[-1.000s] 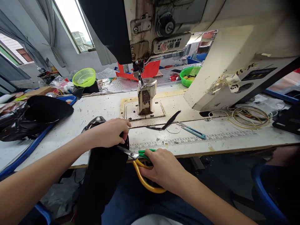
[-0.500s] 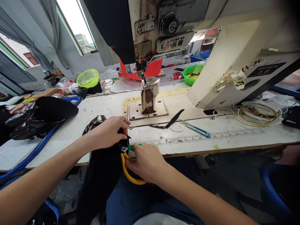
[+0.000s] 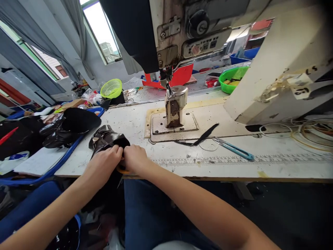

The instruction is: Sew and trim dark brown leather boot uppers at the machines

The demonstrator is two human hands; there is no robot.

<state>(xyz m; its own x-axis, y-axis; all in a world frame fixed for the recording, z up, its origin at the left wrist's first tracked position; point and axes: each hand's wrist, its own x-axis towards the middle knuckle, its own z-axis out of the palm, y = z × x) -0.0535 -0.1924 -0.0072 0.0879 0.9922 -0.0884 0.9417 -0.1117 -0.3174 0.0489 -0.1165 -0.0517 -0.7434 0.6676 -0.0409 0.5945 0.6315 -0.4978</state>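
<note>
A glossy black leather boot upper [image 3: 105,136] with a dark, soft-looking inside lies at the table's front edge, part of it hanging down toward my lap. My left hand [image 3: 105,161] is closed on its near edge. My right hand [image 3: 135,158] touches the left one, its fingers curled at the same edge. Under the right hand shows an orange handle of the scissors [image 3: 123,170]; most of the scissors are hidden. The fingertips of both hands are tucked out of sight in the black material.
Behind my hands stands the sewing machine's post [image 3: 174,109] under its needle. To the right lie a black strip [image 3: 206,134], blue thread snips [image 3: 235,150] and coiled cord [image 3: 312,133]. More black leather uppers [image 3: 59,130] are piled at the left. A printed ruler [image 3: 187,162] runs along the front edge.
My right hand has moved left, up against my left hand, and the scissors have swung mostly under it. The upper's shiny side has turned up into sight. The view has shifted left.
</note>
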